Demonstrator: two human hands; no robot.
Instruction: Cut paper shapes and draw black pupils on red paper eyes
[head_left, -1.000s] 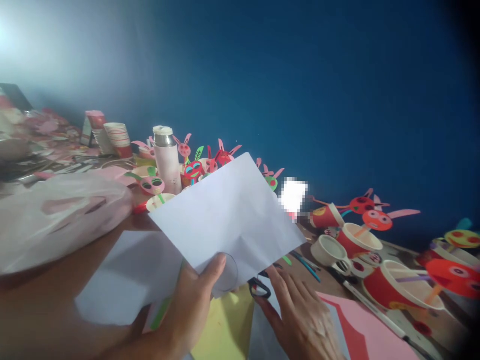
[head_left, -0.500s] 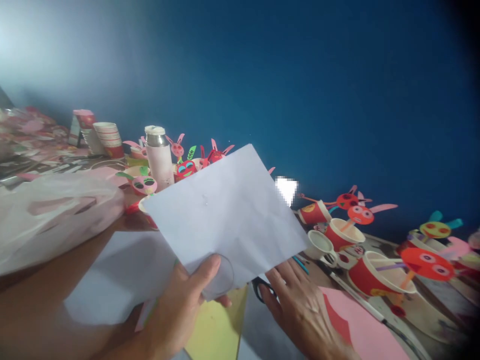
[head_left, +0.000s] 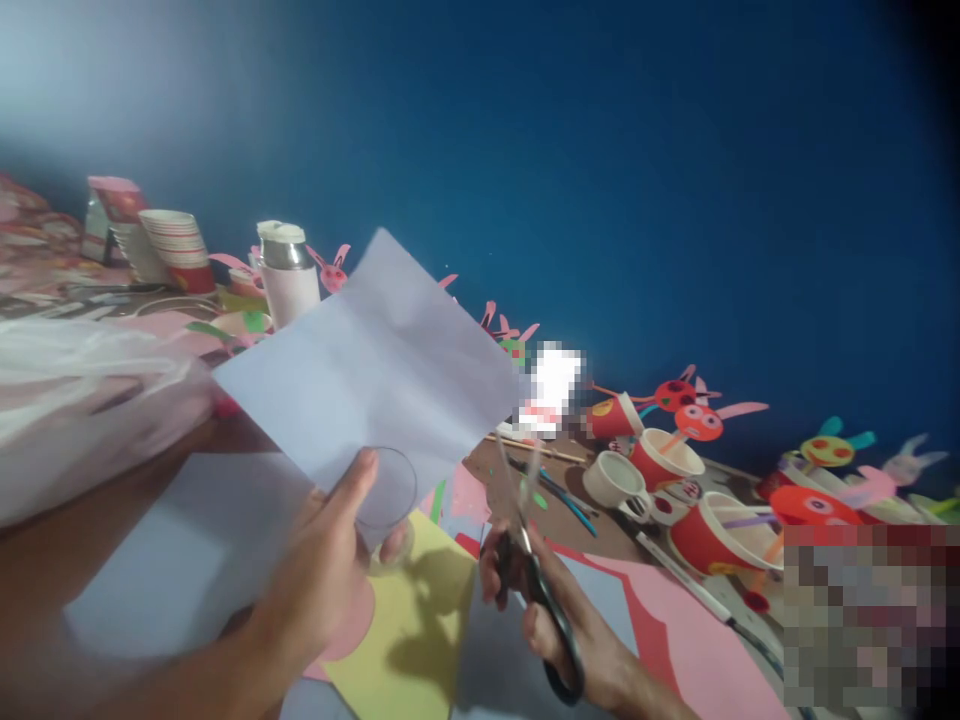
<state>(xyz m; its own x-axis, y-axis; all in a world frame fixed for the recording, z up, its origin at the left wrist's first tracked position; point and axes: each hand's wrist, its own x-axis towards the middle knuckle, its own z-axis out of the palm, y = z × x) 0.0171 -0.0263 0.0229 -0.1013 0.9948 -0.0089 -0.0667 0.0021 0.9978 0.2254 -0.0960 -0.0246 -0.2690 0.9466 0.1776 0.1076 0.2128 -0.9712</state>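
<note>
My left hand pinches the lower edge of a white sheet of paper, which is held up and tilted above the table. A circle is drawn on the sheet right by my thumb. In my right hand is a pair of black-handled scissors, fingers in the loops. The blades point up and stand slightly apart, near the sheet's right edge without visibly touching it. Beneath my hands lie a yellow sheet and a pink paper disc partly hidden by my left wrist.
Paper cups with animal faces line the right side, beside a white mug. A thermos and stacked cups stand at the back left. A plastic bag lies left. Pink paper rests right. A blue wall rises behind.
My left hand has shifted left and slightly up with the sheet. My right hand has come out from behind the sheet's edge and turned, bringing the scissors upright into view.
</note>
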